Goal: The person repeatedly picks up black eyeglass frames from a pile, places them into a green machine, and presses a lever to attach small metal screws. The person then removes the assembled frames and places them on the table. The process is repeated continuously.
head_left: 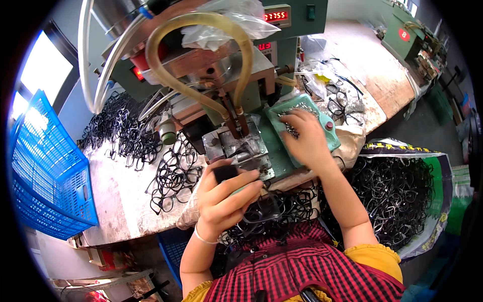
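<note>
Head camera: from my remote seat I see the person's 2 bare hands apart from each other at a bench press (256, 75). The left hand (226, 196) is at the near edge of the metal block (256, 138), palm down with its fingers bent. It has 1 black wrap (225, 173) on a finger and 1 pale bracelet (205, 236) at the wrist. A dark glasses frame (262, 217) is just below those fingers, over the person's lap; it is blurred, and I cannot tell whether they are clamped on it.

The right hand (308, 141) reaches into the green tray (329, 135), fingertips down among small metal bits (291, 130); I cannot tell if it pinches any. Above the block, 1 yellowish hose (244, 48) loops down toward 2 dark prongs.

To the left, black frames lie in a large heap (118, 126) and a smaller cluster (173, 176) on the table (118, 201), with a blue basket (45, 176) beside them. On the right, a big sack (445, 186) holds many more. Other dark frames (299, 204) rest by the checked apron (302, 267).
</note>
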Demonstrator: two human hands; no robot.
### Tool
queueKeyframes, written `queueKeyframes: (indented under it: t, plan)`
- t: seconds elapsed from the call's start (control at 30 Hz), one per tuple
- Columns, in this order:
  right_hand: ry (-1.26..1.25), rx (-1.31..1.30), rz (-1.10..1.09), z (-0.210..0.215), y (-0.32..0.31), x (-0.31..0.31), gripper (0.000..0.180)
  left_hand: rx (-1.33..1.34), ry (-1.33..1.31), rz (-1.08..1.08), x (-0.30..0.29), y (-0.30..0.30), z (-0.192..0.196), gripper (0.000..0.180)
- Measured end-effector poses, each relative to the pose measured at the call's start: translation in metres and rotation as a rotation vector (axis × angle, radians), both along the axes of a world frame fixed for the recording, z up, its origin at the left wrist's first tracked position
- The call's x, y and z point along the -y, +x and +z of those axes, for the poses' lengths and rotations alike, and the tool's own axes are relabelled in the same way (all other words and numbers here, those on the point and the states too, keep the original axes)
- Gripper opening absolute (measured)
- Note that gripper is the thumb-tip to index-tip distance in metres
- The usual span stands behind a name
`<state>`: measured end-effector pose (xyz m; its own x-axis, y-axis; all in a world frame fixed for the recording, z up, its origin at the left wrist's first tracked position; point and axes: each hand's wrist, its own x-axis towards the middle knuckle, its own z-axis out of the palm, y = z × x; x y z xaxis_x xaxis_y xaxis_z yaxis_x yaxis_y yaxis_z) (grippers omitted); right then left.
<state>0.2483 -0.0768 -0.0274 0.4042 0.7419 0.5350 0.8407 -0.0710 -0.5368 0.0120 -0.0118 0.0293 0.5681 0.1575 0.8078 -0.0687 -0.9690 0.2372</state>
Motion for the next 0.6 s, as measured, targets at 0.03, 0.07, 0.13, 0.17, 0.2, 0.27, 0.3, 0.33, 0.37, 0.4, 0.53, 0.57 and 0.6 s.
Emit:
queueKeyframes:
  t: [0.03,0.07,0.13,0.17,0.2,0.27,0.3,0.33,0.37,0.4,0.53,0.57,0.6]
  plan:
    - [-0.089,0.185,-0.215,-0.025,0.016,0.001,0.023,-0.029,-0.003,-0.021,-0.002,0.004,-0.002,0.016]
    - [-0.065,0.181,-0.218,-0.039,0.031,0.005,0.021,-0.026,0.004,-0.037,-0.005,0.005,-0.003,0.017]
    - [-0.019,0.143,-0.189,-0.053,0.043,0.011,0.017,-0.039,0.008,-0.056,-0.009,0.003,-0.006,0.018]
    - [0.019,0.113,-0.156,-0.053,0.042,0.008,0.014,-0.05,0.004,-0.073,-0.012,0.001,-0.004,0.017]
    - [0.043,0.093,-0.169,-0.055,0.043,0.007,0.011,-0.05,-0.003,-0.086,-0.012,0.001,-0.005,0.017]
    - [0.074,0.104,-0.156,-0.045,0.036,-0.004,0.01,-0.084,-0.003,-0.109,-0.015,-0.002,-0.005,0.021]
    - [0.063,0.064,-0.118,-0.036,0.03,-0.01,0.01,-0.081,-0.003,-0.122,-0.016,-0.002,-0.002,0.024]
    - [-0.006,0.049,-0.068,-0.029,0.029,-0.02,0.011,-0.086,-0.003,-0.107,-0.015,-0.003,-0.003,0.024]
    - [-0.013,0.107,-0.08,-0.029,0.031,-0.034,0.012,-0.087,-0.007,-0.11,-0.014,-0.002,-0.005,0.025]
    - [-0.019,0.167,-0.093,-0.035,0.031,-0.05,0.013,-0.098,-0.006,-0.066,-0.011,-0.004,-0.006,0.025]
    - [-0.196,0.287,-0.108,-0.038,0.025,-0.058,0.017,-0.119,0.064,0.175,0.014,-0.033,-0.009,0.024]
    - [-0.244,0.275,-0.092,-0.038,0.022,-0.048,0.017,-0.126,0.093,0.254,0.019,-0.051,-0.011,0.023]
    - [-0.204,0.267,-0.071,-0.039,0.026,-0.036,0.019,-0.051,0.079,0.358,0.019,-0.073,-0.017,0.022]
